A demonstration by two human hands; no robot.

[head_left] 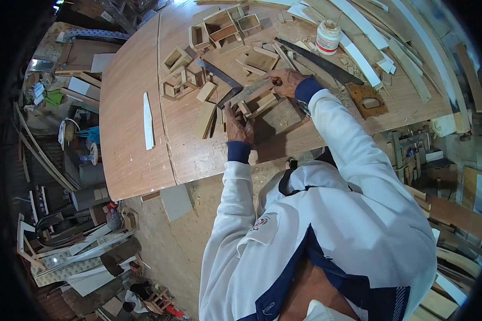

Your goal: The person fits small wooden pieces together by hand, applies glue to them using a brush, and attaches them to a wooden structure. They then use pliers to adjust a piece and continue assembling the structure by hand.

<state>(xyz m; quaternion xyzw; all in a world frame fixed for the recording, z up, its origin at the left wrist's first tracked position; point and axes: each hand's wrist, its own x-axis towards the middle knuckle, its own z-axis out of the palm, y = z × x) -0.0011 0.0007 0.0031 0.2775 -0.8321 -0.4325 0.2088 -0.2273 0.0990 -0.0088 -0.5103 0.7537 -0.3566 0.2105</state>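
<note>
where the left hand [239,127] meets wood [245,109] (small), grip is unclear.

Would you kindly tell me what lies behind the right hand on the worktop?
Beyond the right hand lie wood pieces and a dark-bladed handsaw; a white jar stands past the blade. What the hand itself covers on the worktop cannot be seen.

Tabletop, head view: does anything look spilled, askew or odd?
No spill stands out. The handsaw lies among wood pieces near the right hand, a little untidy; one white strip lies alone at the left.
</note>
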